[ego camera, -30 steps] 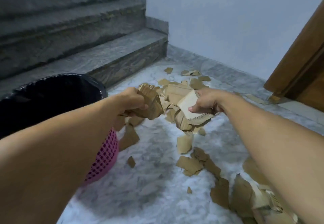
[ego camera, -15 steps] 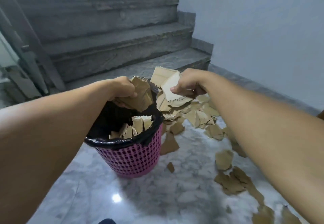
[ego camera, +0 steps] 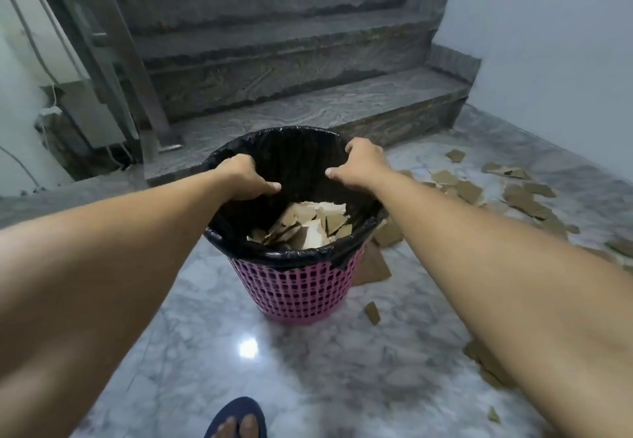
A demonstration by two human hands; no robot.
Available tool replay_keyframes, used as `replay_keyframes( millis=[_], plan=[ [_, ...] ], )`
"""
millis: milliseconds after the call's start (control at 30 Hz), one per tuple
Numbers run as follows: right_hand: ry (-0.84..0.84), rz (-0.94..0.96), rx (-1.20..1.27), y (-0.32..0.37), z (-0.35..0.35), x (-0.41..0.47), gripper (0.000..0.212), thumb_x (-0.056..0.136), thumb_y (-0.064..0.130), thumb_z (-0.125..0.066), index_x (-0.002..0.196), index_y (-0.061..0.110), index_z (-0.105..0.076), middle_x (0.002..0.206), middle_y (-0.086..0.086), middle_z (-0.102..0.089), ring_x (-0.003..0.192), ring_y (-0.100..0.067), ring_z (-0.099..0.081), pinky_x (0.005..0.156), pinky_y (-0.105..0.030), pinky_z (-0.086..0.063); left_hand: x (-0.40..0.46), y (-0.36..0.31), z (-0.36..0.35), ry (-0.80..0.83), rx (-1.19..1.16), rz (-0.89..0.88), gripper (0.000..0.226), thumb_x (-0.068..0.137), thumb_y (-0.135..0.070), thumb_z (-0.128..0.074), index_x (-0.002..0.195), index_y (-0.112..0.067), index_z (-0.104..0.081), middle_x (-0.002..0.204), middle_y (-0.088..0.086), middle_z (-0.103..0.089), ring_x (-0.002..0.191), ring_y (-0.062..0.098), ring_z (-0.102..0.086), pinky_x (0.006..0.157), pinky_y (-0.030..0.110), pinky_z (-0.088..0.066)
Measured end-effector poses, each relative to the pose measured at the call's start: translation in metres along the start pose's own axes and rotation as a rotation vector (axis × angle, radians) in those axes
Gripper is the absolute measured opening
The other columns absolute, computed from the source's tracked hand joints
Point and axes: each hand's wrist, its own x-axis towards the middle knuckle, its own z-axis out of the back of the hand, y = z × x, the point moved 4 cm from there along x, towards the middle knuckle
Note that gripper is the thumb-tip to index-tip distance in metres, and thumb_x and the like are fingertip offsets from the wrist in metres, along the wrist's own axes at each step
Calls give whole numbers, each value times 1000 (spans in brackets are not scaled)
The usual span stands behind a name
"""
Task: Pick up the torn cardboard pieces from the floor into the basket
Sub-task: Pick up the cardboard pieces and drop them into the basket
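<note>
Both hands over the basket (ego camera: 294, 287), left hand (ego camera: 245, 177) and right hand (ego camera: 358, 167) loosely curled, empty. Next: grab cardboard pieces (ego camera: 524, 197) off floor (ego camera: 212, 352), right side.

Grey-white marble floor (ego camera: 191, 362), glossy, bright light glare near basket's base. Pink mesh basket (ego camera: 298, 290) with black liner stands on it, just before lowest stair step (ego camera: 308, 112). Torn cardboard pieces (ego camera: 517, 197) scattered on floor right of basket; one large piece (ego camera: 373, 266) touching basket's right side, small scrap (ego camera: 372, 313) near its base. Sandalled foot (ego camera: 236, 420) on floor, nearer camera than basket.
</note>
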Motion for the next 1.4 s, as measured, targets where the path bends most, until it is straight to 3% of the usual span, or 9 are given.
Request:
replay_keyframes(
  millis=[100,233,367,500,633,733,933,1133,1400],
  plan=[
    [-173,31,-98,-8,11,-9,32,84,18,-69,115,13,-62,122,-11,-61,111,-29,-56,81,-32,-45,2,4,4,-157,167,-64,46,79,-42,-70,113,-12,-63,117,11,-64,110,31,-57,93,40,-48],
    [-161,-103,-206,-31,14,-19,53,84,16,-67,133,11,-48,131,-13,-51,121,-35,-50,87,-39,-47,0,19,-3,-140,388,-4,41,80,-32,-61,118,-15,-58,124,11,-57,124,31,-45,106,53,-33],
    [90,-386,260,-56,-3,-21,13,82,-1,-47,87,-9,-39,109,-21,-64,91,-38,-70,78,-44,-58,1,35,-18,-98,461,-29,46,84,-36,-57,123,-11,-53,137,13,-47,137,31,-30,114,55,-20],
    [50,-409,422,-57,-15,-5,31,73,-1,-45,101,-7,-56,101,-22,-67,81,-32,-70,73,-59,-57,2,43,-16,-162,444,-34,55,89,-47,-52,129,-9,-50,143,12,-42,142,31,-22,115,54,-17],
    [60,-404,524,-38,-31,-2,26,80,0,-53,106,-3,-59,93,-18,-65,52,-24,-60,37,-25,-48,1,44,-12,-189,336,24,62,95,-53,-38,134,-6,-49,149,13,-36,145,29,-16,117,52,-11],
    [89,-399,681,-21,-48,3,39,80,-7,-53,118,-5,-55,113,-19,-62,61,-31,-68,39,-31,-52,0,47,-15,-237,276,46,69,96,-56,-28,139,-4,-44,154,14,-28,147,28,-9,118,52,-6],
    [125,-364,892,-2,-64,17,31,85,-8,-53,116,-6,-54,116,-22,-59,76,-37,-69,47,-47,-58,2,60,-13,-423,192,116,83,92,-66,-14,140,-5,-43,157,13,-22,149,27,-3,118,54,1],
    [123,-347,950,-2,-72,34,28,88,-1,-56,116,-5,-54,110,-21,-60,71,-32,-68,47,-43,-58,0,62,-15,-525,-37,361,94,90,-68,-23,148,6,-17,159,22,-2,148,34,6,119,48,-1],
    [114,-317,962,1,-77,57,22,90,8,-58,108,-2,-55,110,-21,-62,77,-34,-72,58,-54,-60,19,63,-15,-529,-194,384,96,91,-66,-29,149,7,-6,159,23,1,148,33,6,120,44,0]
  ],
)
